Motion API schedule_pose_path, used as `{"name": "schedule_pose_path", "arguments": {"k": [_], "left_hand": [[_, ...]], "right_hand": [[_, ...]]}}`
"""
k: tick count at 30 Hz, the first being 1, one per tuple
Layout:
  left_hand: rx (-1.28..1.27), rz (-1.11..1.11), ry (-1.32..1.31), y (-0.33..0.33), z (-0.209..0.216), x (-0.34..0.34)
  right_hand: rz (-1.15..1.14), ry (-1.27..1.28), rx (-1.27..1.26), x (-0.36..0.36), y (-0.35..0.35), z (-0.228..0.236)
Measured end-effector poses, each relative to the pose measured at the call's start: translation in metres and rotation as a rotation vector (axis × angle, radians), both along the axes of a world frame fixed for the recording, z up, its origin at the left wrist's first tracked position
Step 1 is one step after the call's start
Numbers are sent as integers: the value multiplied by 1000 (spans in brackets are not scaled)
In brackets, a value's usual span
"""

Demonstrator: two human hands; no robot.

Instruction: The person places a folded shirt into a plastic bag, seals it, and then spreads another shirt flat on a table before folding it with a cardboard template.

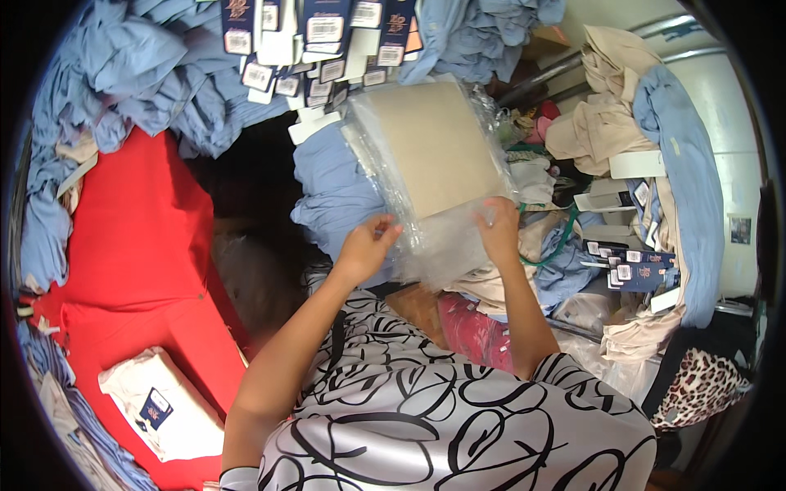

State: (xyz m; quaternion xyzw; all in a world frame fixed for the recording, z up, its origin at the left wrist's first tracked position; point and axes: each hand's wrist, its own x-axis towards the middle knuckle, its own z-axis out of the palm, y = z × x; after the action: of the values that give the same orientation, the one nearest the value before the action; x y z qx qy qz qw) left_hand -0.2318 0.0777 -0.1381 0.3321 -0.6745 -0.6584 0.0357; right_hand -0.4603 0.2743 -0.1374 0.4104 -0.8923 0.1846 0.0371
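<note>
Open passage is found only over the flat red cloth [139,229] at left. Elsewhere, access is blocked by heaped light-blue garments [123,74], dark-blue cardboard tags [315,41] and beige folded clothes [606,114].

plastic bag [446,237] between hands, cardboard [438,147] inside

Left arm: bare, enters from the lower edge, elbow bent, forearm rising up and to the right. Left hand [366,244]: raised, wrist slightly flexed, fingers [383,226] curled inward with tips drawn toward the thumb in a pinch.

Right arm: bare, upper arm low, forearm rising near vertical and leaning slightly left. Right hand [498,227]: raised level with the left, back toward the camera, fingers bent forward and closed in a grasp. Hands held apart.
</note>
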Motion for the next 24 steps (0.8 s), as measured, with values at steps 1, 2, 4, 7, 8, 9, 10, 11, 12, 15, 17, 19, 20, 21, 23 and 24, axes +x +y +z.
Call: {"name": "schedule_pose_path", "arguments": {"k": [1,2,4,7,8,9,10,11,12,15,17,19,20,21,23,24], "left_hand": [[-30,28,24,2,-4,-13],[-60,57,50,5,-7,-27],[-113,97,51,-4,-9,-49],[-124,109,-18,-12,-10,-60],[-106,107,-24,-14,-11,-58],[-91,99,-33,-18,-14,-55],[-42,96,-24,-23,-21,-53],[7,94,-14,-26,-29,-48],[64,100,-11,-26,-31,-43],[104,219,78,-18,-35,-33],[7,248,73,-18,-35,-34],[-13,248,50,-19,-27,-38],[11,233,28,-21,-23,-41],[40,215,7,-22,-17,-42],[-33,79,-66,-22,-2,-43],[-75,17,-110,-24,1,-41]], "right_hand": [[19,-56,-9,3,3,-2],[39,-112,-18,8,3,-6],[14,-180,-28,14,-16,-4],[-154,-113,-3,13,-43,18],[-220,-7,4,8,-51,23],[-293,96,8,3,-58,24],[-339,54,23,-10,-64,20],[-383,12,37,-25,-69,13],[-419,-35,60,-33,-74,12],[-467,-79,139,-44,-82,16],[-373,-168,325,-42,-88,27],[-283,-118,451,-33,-88,30],[-238,-28,479,-22,-84,26],[-197,64,513,-13,-77,22],[-110,60,337,0,-57,4],[-59,51,243,8,-60,5]]}}
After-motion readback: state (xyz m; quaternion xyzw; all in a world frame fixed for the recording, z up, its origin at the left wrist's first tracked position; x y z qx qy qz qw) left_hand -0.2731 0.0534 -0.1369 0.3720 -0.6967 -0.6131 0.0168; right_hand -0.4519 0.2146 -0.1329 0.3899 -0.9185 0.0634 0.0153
